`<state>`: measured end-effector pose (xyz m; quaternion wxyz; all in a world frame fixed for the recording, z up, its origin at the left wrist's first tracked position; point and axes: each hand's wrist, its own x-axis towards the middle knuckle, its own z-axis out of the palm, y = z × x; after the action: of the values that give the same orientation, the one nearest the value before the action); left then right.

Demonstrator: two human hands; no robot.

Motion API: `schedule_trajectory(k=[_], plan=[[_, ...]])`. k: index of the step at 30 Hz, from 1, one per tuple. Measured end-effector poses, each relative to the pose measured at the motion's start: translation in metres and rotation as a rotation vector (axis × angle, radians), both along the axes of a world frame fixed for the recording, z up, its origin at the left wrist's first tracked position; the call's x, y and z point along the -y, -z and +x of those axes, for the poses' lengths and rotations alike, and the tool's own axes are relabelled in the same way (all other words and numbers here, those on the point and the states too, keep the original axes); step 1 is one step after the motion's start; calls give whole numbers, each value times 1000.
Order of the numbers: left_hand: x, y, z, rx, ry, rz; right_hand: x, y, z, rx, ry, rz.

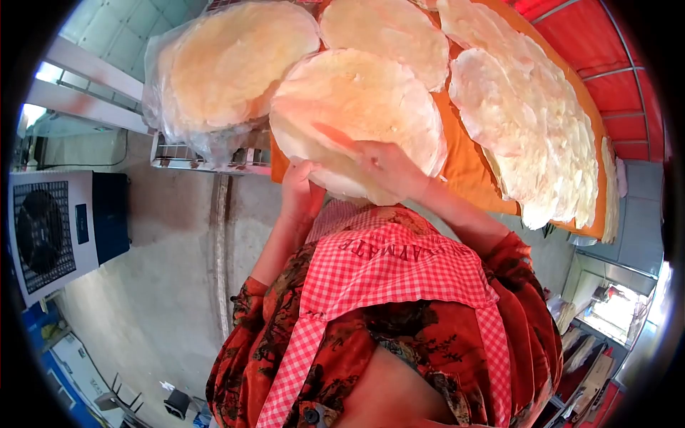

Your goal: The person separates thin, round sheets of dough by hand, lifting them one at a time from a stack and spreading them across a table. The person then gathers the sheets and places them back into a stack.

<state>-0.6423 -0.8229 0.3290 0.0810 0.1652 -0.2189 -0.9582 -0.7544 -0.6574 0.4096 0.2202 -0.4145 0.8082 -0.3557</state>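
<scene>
A round, thin, pale flatbread lies in front of me on top of a pile of similar sheets, its near edge reaching over the table's front edge. My left hand is closed, pinching the near left rim of the flatbread between thumb and fingers. Over the near part of the same bread, my right hand has its thumb and fingers closed on a raised part of the sheet. A pinkish, blurred streak shows beside its fingertips. Part of the surface between the hands looks lifted or folded; how many layers are held is hidden.
More flatbreads lie behind, on an orange cloth. Overlapping rows cover the right side. At left, a flatbread stack rests in clear plastic on a wire rack. A fan unit stands on the floor.
</scene>
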Motion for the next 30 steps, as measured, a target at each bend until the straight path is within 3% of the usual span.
schedule_trajectory(k=[3, 7, 8, 10, 11, 13, 15, 17, 18, 20, 21, 22, 23, 24, 25, 26, 27, 28, 30], plan=[[-1, -14, 1, 112, -61, 13, 8, -27, -32, -41, 28, 207], [-3, 5, -2, 150, -95, -25, 18, -25, -3, -536, -91, 366], [10, 64, 5, -193, 18, 22, 26, -30, 19, -392, -27, 303], [5, 76, -2, -160, 56, -27, 36, -15, 44, -283, 85, 133], [-4, 27, -3, 225, -37, -158, 34, 9, 43, -307, 112, 24], [-12, -5, -5, 290, -87, -212, 38, 0, 42, -185, 38, 129], [-14, -6, -5, 274, -106, -299, 51, 32, 39, -63, 155, 164], [-11, -1, -5, 282, -143, -345, 50, 21, 35, 266, 285, 31], [-9, 6, -5, 300, -162, -347, 51, -14, 37, 534, 355, -123], [5, 33, -5, 292, -138, -346, 53, -25, 12, 297, 286, 58], [28, 55, -5, 358, -34, -269, 54, -18, -29, -206, 148, 393], [36, 56, -4, 366, -49, -258, 35, -57, -64, -397, 24, 373], [42, 55, -4, 376, -67, -247, 21, -37, -128, -517, 134, 218], [52, 56, 1, 400, -55, -263, -15, -29, -184, -358, 275, -323], [62, 58, 5, 422, -46, -279, -45, -93, -208, -263, 413, 221], [69, 58, 6, 448, -40, -294, -91, -119, -225, -263, 410, 12], [71, 54, 7, 473, -55, -317, -136, -139, -239, -437, 427, -20], [73, 49, 9, 501, -70, -340, -173, -144, -261, -298, 627, 68], [73, 43, 16, 511, -96, -354, -242, -150, -266, -69, 643, -129]])
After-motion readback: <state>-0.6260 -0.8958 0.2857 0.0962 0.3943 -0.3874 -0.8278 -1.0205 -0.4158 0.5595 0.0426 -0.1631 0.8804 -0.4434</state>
